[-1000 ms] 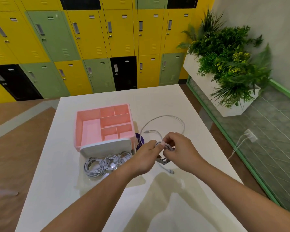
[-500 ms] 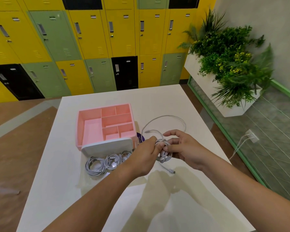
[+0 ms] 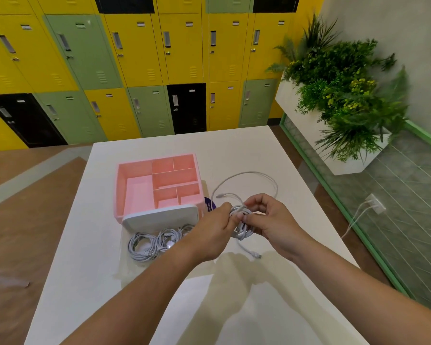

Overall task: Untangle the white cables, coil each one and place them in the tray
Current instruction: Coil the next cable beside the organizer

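While both hands work above the right half of the table point(image 3: 234, 143), the cable point(image 3: 241, 229) hangs between them as a partly wound bundle. The left hand point(image 3: 213, 232) pinches the turns from one side, and the right hand point(image 3: 274, 221) curls its fingers round the other. One cable is in hand; its unwound length lies in a wide loop toward the far right edge, and one plug end point(image 3: 256, 255) trails toward the near edge. Expect a light, limp, smooth cord that springs open when released (grip across all turns, never at a plug). Three finished coils point(image 3: 144, 245) lie in the clear tray point(image 3: 125, 275) toward the near left, the third partly hidden by the forearm. One pink organiser point(image 3: 135, 192), six compartments, stands just behind.
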`<state>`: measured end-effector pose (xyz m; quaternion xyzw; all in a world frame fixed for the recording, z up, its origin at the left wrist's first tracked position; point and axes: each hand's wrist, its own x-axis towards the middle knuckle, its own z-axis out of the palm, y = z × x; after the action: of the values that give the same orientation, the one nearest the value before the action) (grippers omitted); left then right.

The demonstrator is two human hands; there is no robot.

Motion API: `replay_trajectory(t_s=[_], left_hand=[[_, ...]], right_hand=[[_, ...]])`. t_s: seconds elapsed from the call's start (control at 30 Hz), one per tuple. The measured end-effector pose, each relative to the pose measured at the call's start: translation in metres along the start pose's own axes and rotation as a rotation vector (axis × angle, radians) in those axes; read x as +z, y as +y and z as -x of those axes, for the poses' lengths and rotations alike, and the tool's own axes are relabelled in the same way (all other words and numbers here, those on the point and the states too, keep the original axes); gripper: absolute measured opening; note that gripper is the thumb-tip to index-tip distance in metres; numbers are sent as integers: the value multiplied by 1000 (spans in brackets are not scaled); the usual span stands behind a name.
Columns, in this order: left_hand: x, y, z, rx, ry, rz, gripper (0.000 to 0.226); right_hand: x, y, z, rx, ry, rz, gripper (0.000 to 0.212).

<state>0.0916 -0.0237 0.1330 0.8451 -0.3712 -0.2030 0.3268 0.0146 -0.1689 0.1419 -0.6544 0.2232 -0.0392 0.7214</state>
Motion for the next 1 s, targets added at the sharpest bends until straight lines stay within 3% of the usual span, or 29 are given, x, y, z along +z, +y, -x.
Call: replay_trajectory(t_s=[0.17,0.4,0.53,0.73,0.9,1.0], left_hand=[[1,2,0,5,-14,-19,38],[7,-1,0,1,109,-98,42],[13,-2,0,18,168,-213,37],[16,-12,-1,-8,167,-242,30],[10,-11,-1,28,125,-228,31],[3,-11,-1,79,101,-246,33]], right_hand=[[-2,0,-2,51,-68,-92,27],[-7,-8,-5,158,-272,84,45],[-6,-8,-5,197,-267,58,48],[-4,-7,-5,196,-237,250,44],[-9,-7,-6,232,-317,155,38],[-13,-3,-5,255,-385,-70,40]])
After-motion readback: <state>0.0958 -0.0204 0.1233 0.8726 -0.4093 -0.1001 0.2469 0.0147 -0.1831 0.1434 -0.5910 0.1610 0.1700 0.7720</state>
